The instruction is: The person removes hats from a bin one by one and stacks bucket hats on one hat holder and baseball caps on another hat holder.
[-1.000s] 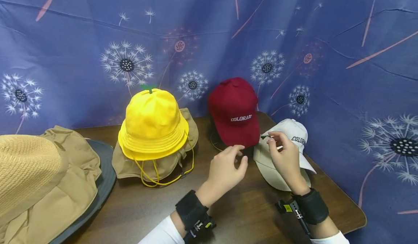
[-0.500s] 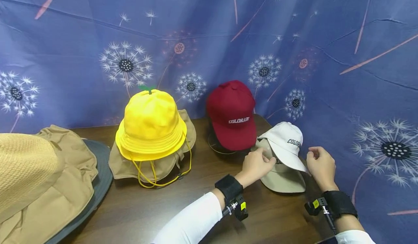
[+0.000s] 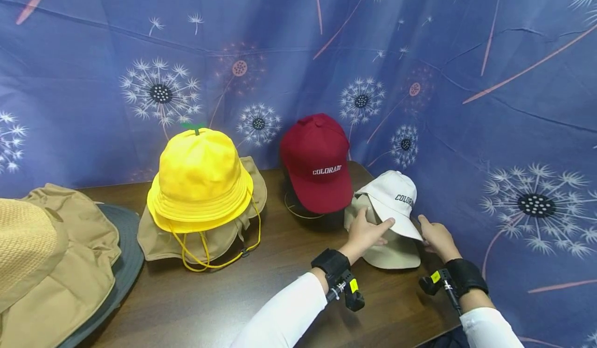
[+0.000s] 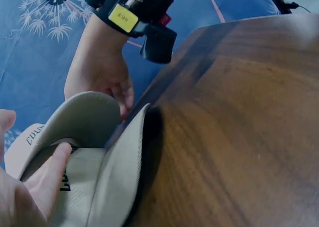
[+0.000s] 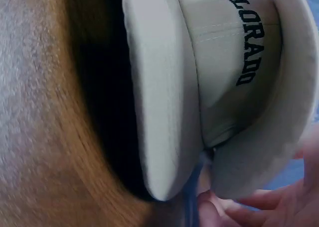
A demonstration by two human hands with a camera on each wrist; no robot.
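A white baseball cap (image 3: pixel 389 195) lettered in dark sits tilted on a beige cap (image 3: pixel 396 252) at the table's right. Both brims point toward me. My left hand (image 3: pixel 366 234) is at the left side of the pair, its thumb over the white brim's edge. In the left wrist view, an extended finger (image 4: pixel 57 160) reaches between the white brim and the beige cap's front. My right hand (image 3: pixel 437 238) is at the white brim's right corner, thumb above and fingers below. In the right wrist view, its fingers (image 5: pixel 259 207) lie against that white brim.
A red cap (image 3: pixel 317 167) sits on a stand just left of the pair. A yellow bucket hat (image 3: pixel 198 177) with a cord tops a tan hat (image 3: pixel 154 239). Straw, tan and dark hats fill the left. A patterned blue curtain (image 3: pixel 466 146) borders the wooden table (image 3: pixel 261 296).
My right hand has left the white cap's left side, gone round to its right, then in to the brim's corner. My left hand has moved right to the caps.
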